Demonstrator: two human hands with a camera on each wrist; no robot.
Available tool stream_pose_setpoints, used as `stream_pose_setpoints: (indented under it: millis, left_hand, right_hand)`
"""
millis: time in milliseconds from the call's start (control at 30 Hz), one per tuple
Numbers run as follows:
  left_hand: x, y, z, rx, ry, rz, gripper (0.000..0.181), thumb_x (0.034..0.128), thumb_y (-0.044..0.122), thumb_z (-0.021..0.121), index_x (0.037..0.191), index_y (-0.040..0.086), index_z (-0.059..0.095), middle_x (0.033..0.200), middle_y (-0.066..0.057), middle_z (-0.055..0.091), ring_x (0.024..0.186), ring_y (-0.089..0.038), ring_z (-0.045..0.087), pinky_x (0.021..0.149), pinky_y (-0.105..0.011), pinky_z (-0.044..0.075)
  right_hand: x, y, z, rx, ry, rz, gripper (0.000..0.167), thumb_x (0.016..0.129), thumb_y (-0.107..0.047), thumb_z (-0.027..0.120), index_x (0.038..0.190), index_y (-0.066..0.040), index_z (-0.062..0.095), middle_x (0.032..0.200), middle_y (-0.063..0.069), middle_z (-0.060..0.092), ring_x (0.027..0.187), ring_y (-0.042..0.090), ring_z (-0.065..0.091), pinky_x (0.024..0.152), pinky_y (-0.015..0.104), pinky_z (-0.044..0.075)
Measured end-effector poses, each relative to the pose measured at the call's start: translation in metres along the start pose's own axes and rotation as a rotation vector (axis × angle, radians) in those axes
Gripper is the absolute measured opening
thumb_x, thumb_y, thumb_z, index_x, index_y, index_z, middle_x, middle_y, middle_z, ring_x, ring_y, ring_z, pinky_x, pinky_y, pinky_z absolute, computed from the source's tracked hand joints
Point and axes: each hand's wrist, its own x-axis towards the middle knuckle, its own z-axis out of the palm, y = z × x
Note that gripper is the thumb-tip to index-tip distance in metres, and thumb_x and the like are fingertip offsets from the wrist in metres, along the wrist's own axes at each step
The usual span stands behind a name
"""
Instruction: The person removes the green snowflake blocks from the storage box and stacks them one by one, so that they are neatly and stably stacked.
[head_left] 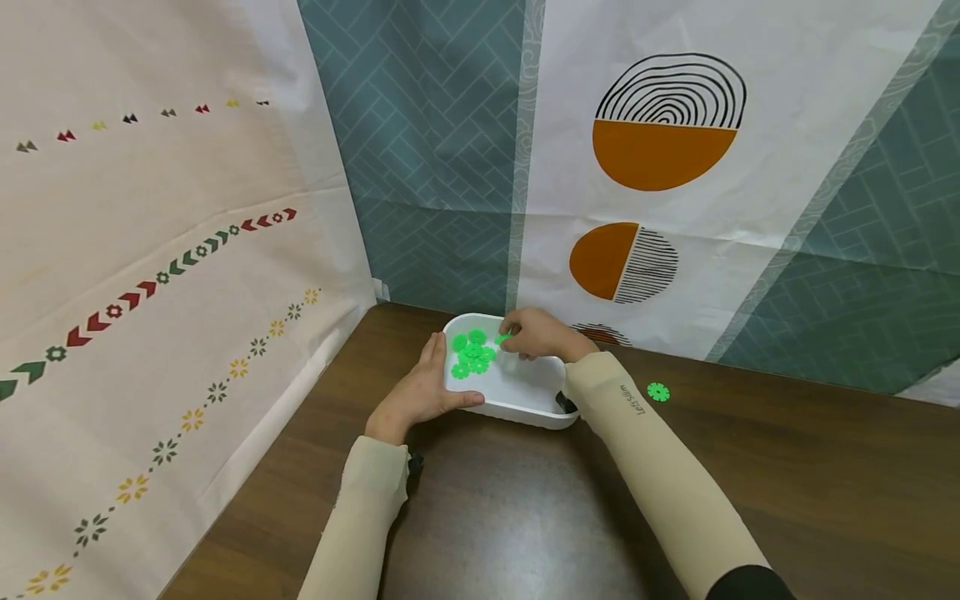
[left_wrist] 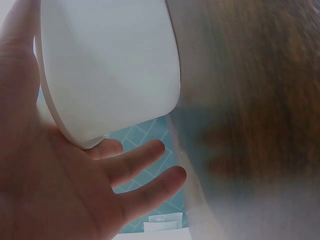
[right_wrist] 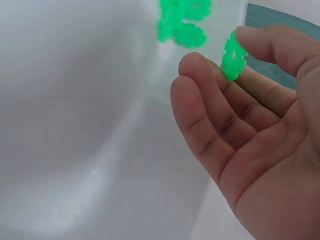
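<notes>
A white plastic tub point(head_left: 517, 392) stands on the table, with several bright green notched discs point(head_left: 472, 353) piled at its left end. My left hand point(head_left: 422, 390) holds the tub's left corner, its thumb along the near rim and its fingers at the left end. In the left wrist view, the tub's outer wall point(left_wrist: 112, 70) lies against that hand, with some fingers spread beyond it. Over the tub, my right hand point(head_left: 542, 333) pinches one green notched disc point(right_wrist: 233, 57) between thumb and finger. More discs point(right_wrist: 190, 35) appear blurred beside it in the right wrist view.
One loose green disc point(head_left: 658, 392) lies on the brown wooden table point(head_left: 787, 467), right of the tub. Patterned curtains hang close behind the tub point(head_left: 442, 250) and along the left side point(head_left: 187, 333).
</notes>
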Motion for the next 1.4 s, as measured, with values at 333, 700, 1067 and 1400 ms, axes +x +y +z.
stream_pose_setpoints:
  millis: [333,700,1067,1400]
  left_hand:
    - [0.001,-0.002,0.003,-0.003,0.000,-0.006,0.134,0.0779,0.065,0.078,0.160,0.005,-0.009,0.168,-0.012,-0.006,0.147,-0.035,0.025,0.113,-0.048,0.032]
    - [0.002,-0.004,0.003,-0.001,0.005,-0.013,0.134,0.0783,0.063,0.078,0.161,0.004,-0.008,0.168,-0.015,-0.006,0.149,-0.037,0.021,0.114,-0.050,0.030]
    - [0.003,-0.004,0.003,-0.002,0.010,-0.003,0.135,0.0768,0.065,0.079,0.161,0.004,-0.008,0.168,-0.015,-0.007,0.149,-0.036,0.020,0.115,-0.050,0.028]
    - [0.002,-0.003,0.001,-0.004,0.013,0.013,0.134,0.0777,0.064,0.079,0.160,0.002,-0.007,0.167,-0.017,-0.006,0.149,-0.038,0.021,0.115,-0.050,0.029]
  right_hand:
    - [-0.019,-0.006,-0.018,0.005,0.055,-0.032,0.035,0.097,-0.016,0.069,0.129,-0.004,0.060,0.109,0.014,0.067,0.073,0.025,0.067,0.070,0.035,0.055]
    - [-0.051,0.007,-0.025,-0.028,0.145,-0.017,0.046,0.095,-0.014,0.067,0.138,-0.008,0.053,0.121,0.016,0.065,0.086,0.024,0.067,0.077,0.038,0.056]
    - [-0.081,0.033,-0.022,-0.119,0.286,-0.002,0.044,0.093,-0.013,0.062,0.135,-0.007,0.055,0.123,0.018,0.065,0.113,0.038,0.058,0.091,0.047,0.050]
    - [-0.105,0.059,-0.022,-0.180,0.416,-0.038,0.037,0.093,-0.012,0.061,0.129,-0.005,0.056,0.113,0.016,0.068,0.099,0.032,0.062,0.088,0.047,0.051]
